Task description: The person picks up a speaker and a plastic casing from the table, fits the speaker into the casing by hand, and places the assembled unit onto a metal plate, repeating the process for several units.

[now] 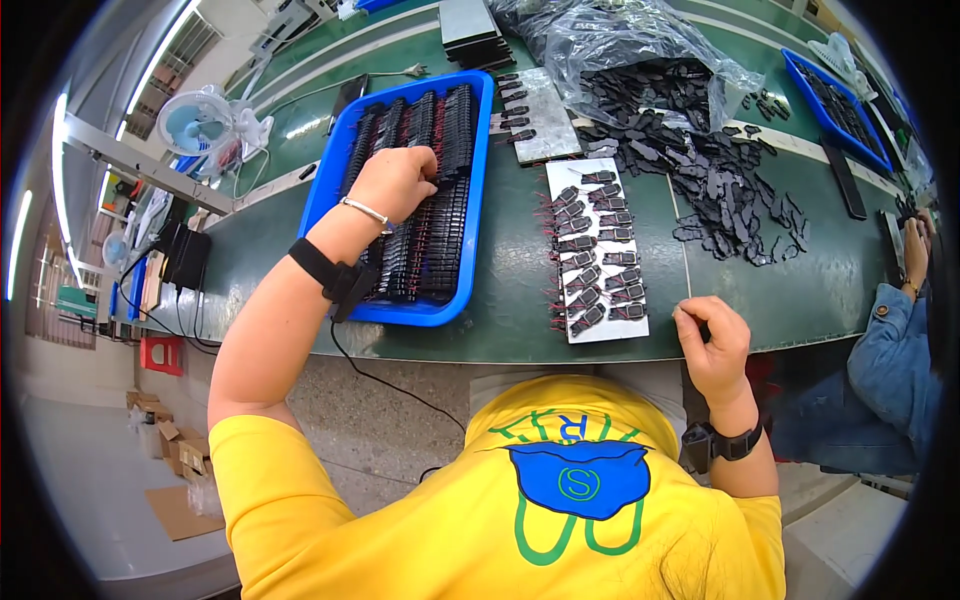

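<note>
My left hand [392, 184] reaches over a blue plastic tray [487, 110], its fingers curled together just above the contents. Rows of small black parts with red wires [435, 235] fill this tray. Whatever those fingers hold, if anything, is hidden. By the table's front edge, my right hand [718, 345] is closed loosely, thumb against the curled fingers, and no object shows in it. Between my hands lies a white board [610, 328] bearing two columns of small black wired parts [577, 243]. The right hand is nearest to that board's lower right corner.
Behind the board, a grey metal plate [548, 110] carries several black parts. Flat black pieces [735, 185] spread from a clear plastic bag [625, 40]. Stacked plates [470, 35] stand farther back. At right are another blue tray [873, 155] and a co-worker's hand [915, 252].
</note>
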A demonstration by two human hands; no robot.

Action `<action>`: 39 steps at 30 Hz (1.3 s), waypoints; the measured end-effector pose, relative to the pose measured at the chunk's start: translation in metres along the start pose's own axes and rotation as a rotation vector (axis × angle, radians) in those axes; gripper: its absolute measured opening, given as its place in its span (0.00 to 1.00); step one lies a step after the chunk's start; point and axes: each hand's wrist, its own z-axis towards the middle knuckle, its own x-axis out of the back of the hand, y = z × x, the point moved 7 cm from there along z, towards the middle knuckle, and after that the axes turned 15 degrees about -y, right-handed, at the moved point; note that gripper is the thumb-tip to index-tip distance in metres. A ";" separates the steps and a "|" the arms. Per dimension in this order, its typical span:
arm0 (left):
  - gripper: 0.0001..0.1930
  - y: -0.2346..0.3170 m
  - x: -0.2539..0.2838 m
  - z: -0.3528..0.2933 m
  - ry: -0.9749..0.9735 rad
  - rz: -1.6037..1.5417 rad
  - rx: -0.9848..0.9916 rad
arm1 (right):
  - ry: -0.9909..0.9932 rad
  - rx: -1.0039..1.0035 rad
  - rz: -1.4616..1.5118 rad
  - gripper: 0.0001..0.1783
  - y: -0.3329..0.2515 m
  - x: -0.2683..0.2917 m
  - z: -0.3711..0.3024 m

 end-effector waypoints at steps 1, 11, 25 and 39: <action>0.07 -0.001 0.000 0.001 0.007 -0.019 0.017 | 0.001 0.006 -0.004 0.04 -0.001 0.000 0.001; 0.07 0.009 -0.003 0.004 0.071 0.127 -0.080 | 0.006 0.042 -0.028 0.05 -0.002 -0.002 0.001; 0.08 0.014 -0.007 0.004 0.083 0.163 -0.142 | -0.038 0.017 0.000 0.06 -0.006 0.000 0.001; 0.10 0.161 -0.046 -0.135 -0.138 -0.346 -0.809 | -0.211 0.152 -0.021 0.14 -0.020 -0.023 0.027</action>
